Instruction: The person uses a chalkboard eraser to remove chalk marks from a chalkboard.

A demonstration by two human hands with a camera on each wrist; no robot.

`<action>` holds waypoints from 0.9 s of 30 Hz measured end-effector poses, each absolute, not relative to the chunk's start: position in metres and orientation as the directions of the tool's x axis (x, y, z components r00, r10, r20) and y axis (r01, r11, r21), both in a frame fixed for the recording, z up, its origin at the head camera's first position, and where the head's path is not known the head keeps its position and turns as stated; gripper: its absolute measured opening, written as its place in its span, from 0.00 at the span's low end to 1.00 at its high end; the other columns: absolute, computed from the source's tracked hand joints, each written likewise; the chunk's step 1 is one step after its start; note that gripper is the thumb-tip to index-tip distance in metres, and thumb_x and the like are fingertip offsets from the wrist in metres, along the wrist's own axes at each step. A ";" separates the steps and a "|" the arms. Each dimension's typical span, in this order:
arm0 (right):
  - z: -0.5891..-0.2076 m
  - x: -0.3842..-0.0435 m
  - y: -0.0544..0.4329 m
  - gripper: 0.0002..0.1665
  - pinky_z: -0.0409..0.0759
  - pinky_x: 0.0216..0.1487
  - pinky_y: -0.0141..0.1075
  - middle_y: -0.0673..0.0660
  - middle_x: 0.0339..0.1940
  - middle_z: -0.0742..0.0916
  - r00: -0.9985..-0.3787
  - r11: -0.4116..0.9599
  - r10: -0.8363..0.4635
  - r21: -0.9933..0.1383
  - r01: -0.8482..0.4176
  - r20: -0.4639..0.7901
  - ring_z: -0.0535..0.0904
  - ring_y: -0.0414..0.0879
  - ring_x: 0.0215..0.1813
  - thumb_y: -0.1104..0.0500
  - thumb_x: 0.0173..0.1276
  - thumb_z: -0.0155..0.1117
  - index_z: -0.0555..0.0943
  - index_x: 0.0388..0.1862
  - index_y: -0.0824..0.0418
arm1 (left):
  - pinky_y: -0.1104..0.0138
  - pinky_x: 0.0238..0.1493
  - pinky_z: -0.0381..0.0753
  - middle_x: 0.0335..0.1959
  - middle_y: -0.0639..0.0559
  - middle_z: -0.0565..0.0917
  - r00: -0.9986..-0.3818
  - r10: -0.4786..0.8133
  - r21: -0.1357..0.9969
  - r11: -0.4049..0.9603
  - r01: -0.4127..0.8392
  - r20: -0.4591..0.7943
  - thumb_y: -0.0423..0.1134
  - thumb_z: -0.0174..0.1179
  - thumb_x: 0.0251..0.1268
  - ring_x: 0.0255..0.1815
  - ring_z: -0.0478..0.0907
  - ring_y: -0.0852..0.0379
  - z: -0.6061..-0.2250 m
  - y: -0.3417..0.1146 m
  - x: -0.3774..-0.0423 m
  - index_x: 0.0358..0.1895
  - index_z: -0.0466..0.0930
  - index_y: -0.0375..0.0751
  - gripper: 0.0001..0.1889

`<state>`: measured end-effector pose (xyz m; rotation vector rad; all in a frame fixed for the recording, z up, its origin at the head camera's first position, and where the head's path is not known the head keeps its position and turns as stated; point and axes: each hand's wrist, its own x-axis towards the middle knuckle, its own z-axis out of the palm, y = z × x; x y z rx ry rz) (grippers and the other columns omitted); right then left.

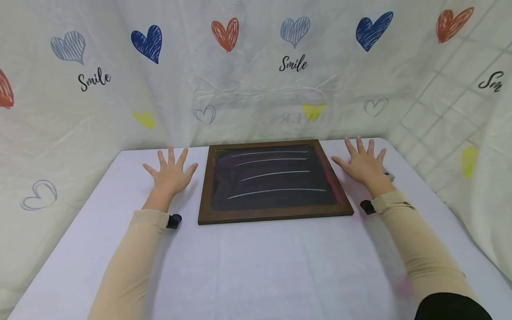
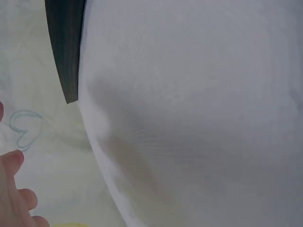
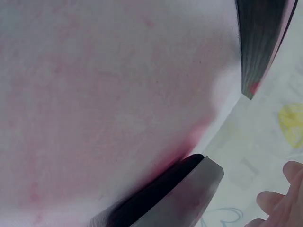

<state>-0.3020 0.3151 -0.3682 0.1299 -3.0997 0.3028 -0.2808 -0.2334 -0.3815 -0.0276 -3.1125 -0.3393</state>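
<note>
A chalkboard [image 1: 276,178] in a brown wooden frame lies on the table, with several white chalk lines across its dark face. To its left is my left hand [image 1: 170,177], fingers spread, holding nothing. My right hand [image 1: 365,166], also with spread fingers and nothing in it, is to the right of the board. Partly hidden behind the right hand is a board eraser [image 3: 180,194], grey on top with a black underside; the right wrist view shows it resting on the cloth. Only fingertips of each hand appear in the wrist views.
A white cloth [image 1: 256,266] covers the table, with pink smudges on its right side. Behind and beside the table hangs a pale curtain [image 1: 180,89] printed with hearts and the word Smile. A black rounded shape [image 1: 454,306] cuts into the bottom right corner.
</note>
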 end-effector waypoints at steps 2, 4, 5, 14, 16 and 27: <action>-0.369 -0.302 0.315 0.58 0.21 0.66 0.76 0.72 0.83 0.40 -0.996 0.978 -0.088 -0.189 -0.093 0.033 0.23 0.76 0.78 0.20 0.74 0.34 0.37 0.86 0.54 | 0.23 0.59 0.16 0.82 0.35 0.27 -1.000 0.016 0.219 0.975 0.018 0.013 0.71 0.29 0.78 0.78 0.16 0.30 -0.381 -0.234 -0.280 0.86 0.38 0.52 0.42; -0.368 -0.301 0.315 0.58 0.21 0.66 0.76 0.72 0.82 0.40 -0.995 0.977 -0.095 -0.186 -0.100 0.035 0.23 0.75 0.78 0.20 0.73 0.34 0.37 0.86 0.54 | 0.23 0.60 0.16 0.82 0.35 0.27 -1.000 0.017 0.223 0.975 0.019 0.012 0.71 0.30 0.78 0.79 0.17 0.30 -0.381 -0.234 -0.280 0.86 0.38 0.52 0.42; -0.368 -0.301 0.315 0.58 0.21 0.66 0.76 0.72 0.82 0.40 -0.995 0.977 -0.097 -0.185 -0.102 0.037 0.23 0.75 0.78 0.20 0.73 0.34 0.38 0.86 0.54 | 0.22 0.60 0.16 0.82 0.35 0.27 -1.000 0.017 0.225 0.974 0.019 0.010 0.70 0.30 0.78 0.79 0.17 0.30 -0.380 -0.234 -0.279 0.86 0.38 0.52 0.42; -0.366 -0.298 0.313 0.57 0.21 0.67 0.75 0.73 0.83 0.42 -0.993 0.974 -0.106 -0.195 -0.115 0.053 0.25 0.76 0.78 0.22 0.74 0.37 0.40 0.86 0.55 | 0.23 0.61 0.17 0.83 0.36 0.27 -0.999 0.031 0.251 0.967 0.032 0.009 0.71 0.31 0.78 0.79 0.20 0.29 -0.377 -0.234 -0.278 0.86 0.40 0.52 0.42; -0.366 -0.297 0.315 0.57 0.21 0.67 0.75 0.72 0.83 0.43 -0.992 0.972 -0.110 -0.202 -0.120 0.059 0.26 0.76 0.78 0.22 0.75 0.38 0.41 0.86 0.56 | 0.23 0.61 0.17 0.83 0.36 0.28 -0.999 0.034 0.252 0.967 0.037 0.014 0.71 0.31 0.78 0.79 0.20 0.29 -0.377 -0.235 -0.278 0.86 0.40 0.52 0.42; -0.368 -0.285 0.334 0.55 0.25 0.68 0.76 0.74 0.82 0.47 -0.987 0.969 -0.155 -0.186 -0.162 0.050 0.27 0.76 0.79 0.25 0.77 0.42 0.45 0.86 0.59 | 0.23 0.64 0.22 0.84 0.35 0.36 -0.994 0.094 0.229 0.968 0.102 0.048 0.72 0.32 0.77 0.81 0.26 0.29 -0.381 -0.231 -0.270 0.85 0.43 0.52 0.42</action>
